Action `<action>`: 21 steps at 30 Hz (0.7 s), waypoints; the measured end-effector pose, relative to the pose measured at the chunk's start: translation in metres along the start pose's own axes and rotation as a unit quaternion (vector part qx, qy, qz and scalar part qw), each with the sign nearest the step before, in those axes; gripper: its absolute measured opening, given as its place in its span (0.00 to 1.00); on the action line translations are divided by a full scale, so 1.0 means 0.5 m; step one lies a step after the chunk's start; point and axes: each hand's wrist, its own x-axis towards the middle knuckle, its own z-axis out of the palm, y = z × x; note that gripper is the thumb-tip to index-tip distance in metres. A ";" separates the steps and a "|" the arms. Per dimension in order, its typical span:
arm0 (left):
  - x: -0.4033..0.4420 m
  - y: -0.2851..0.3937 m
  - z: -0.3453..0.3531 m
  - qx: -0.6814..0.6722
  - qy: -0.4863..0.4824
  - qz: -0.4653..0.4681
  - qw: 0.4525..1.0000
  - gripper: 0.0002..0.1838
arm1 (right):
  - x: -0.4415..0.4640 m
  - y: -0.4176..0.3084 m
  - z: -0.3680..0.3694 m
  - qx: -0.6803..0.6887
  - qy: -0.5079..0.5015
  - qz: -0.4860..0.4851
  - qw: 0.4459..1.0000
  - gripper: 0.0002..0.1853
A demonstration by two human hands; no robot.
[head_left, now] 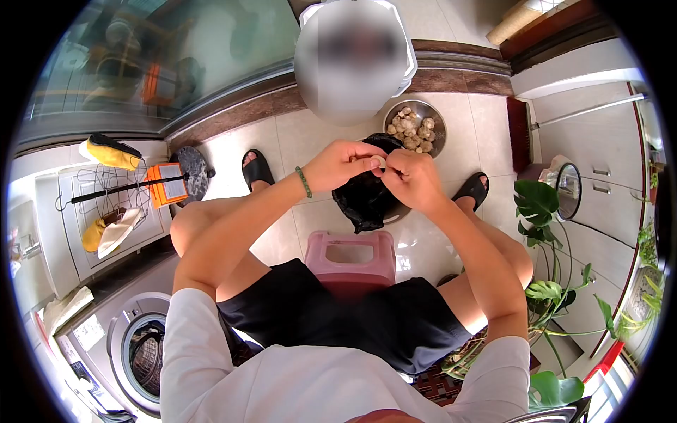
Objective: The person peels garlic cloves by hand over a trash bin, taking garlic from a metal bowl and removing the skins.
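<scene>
1. Roughly upper centre of frame, a small pale piece [381,162] sits b/w the fingertips, prob. garlic, but too small to be sure.
2. L hand [345,166]: thumb & fingers pinched on it. R hand [416,176]: fingers curled closed at its right edge; can't tell how much they grip.
3. Technique, IMO: light pinch w/ L, small moves w/ R, thumbs close tog. for control; squeezing too hard could make it slip.
4. Black bag [352,204] lies open just below the hands; working low over its mouth = fewer stray bits on the floor.
5. Metal bowl [441,120] w/ bulbs [405,127] is beyond R hand, upper centre-right, within easy reach.
6. Pink stool [384,247] stands nearer the body, mid-frame; knees wide = elbow room.
</scene>
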 end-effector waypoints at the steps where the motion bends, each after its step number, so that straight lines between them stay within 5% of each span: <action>1: -0.001 0.007 -0.005 0.000 0.001 0.000 1.000 0.16 | 0.000 -0.004 -0.001 0.019 -0.009 0.010 1.000 0.11; 9: -0.014 0.033 -0.029 -0.016 -0.042 -0.019 0.999 0.17 | 0.007 0.032 -0.018 0.079 0.058 0.033 0.995 0.05; 13: -0.016 0.044 -0.030 -0.022 -0.025 -0.073 0.997 0.17 | 0.005 0.026 -0.017 0.124 0.012 0.035 0.992 0.07; 16: -0.016 0.042 -0.029 -0.065 -0.026 -0.037 0.997 0.17 | -0.009 0.032 -0.005 0.095 -0.077 0.092 0.988 0.09; 21: -0.010 0.027 -0.033 -0.103 -0.027 -0.007 0.994 0.16 | -0.005 0.023 -0.002 0.109 -0.080 0.102 0.985 0.03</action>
